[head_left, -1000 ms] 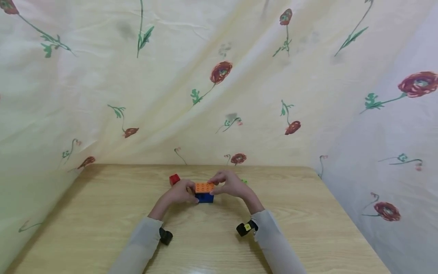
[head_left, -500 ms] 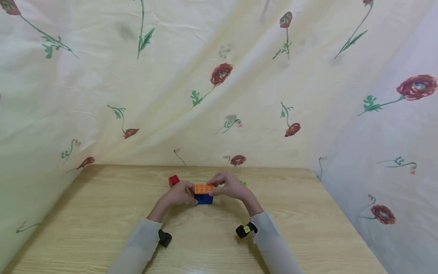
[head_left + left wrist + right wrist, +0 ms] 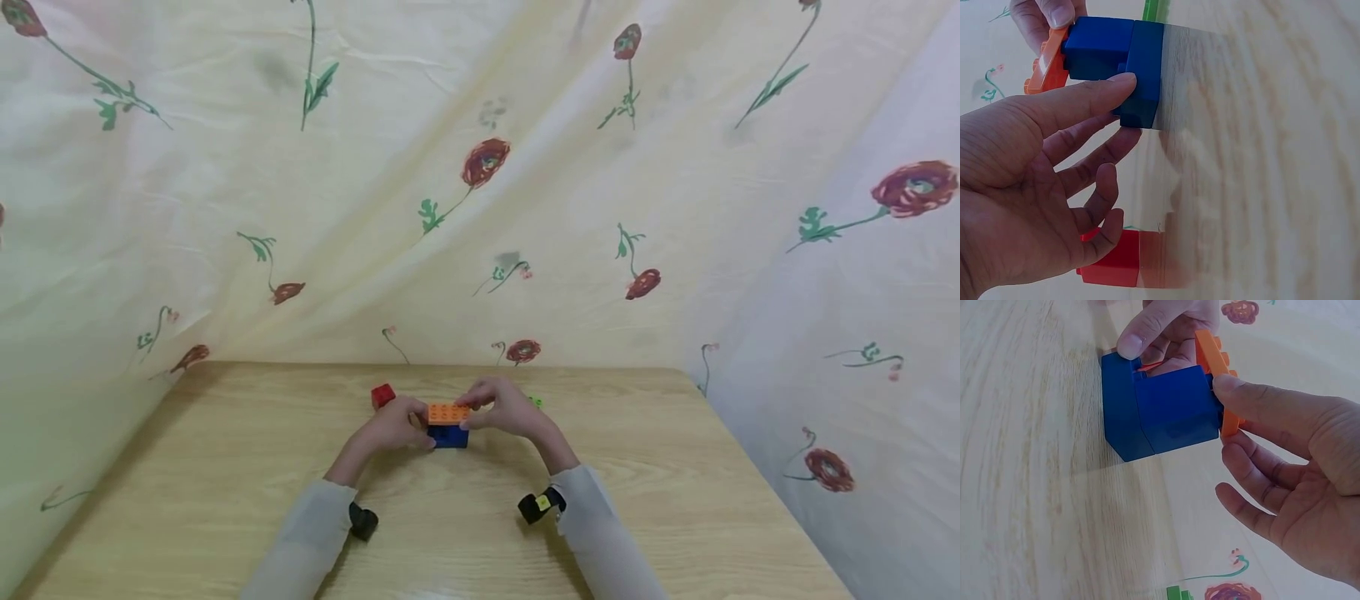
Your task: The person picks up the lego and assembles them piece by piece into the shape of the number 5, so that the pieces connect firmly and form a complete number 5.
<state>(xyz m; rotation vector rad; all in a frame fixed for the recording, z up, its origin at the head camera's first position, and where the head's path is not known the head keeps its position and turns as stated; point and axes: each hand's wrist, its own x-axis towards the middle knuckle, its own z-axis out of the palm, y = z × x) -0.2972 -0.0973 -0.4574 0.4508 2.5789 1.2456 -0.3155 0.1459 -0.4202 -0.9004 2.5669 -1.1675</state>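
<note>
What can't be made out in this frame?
- Green piece: head view, mostly behind the right hand; cut off by the edge in both wrist views.
- Red block: left wrist view, partly behind the left hand.
- Orange plate: its studs, edge-on.

Improvised home recording corner: a wood-grain counter (image 3: 225,500) enclosed at back and both sides by draped cream floral sheets (image 3: 375,208), with toy building bricks (image 3: 447,423) on it.
</note>
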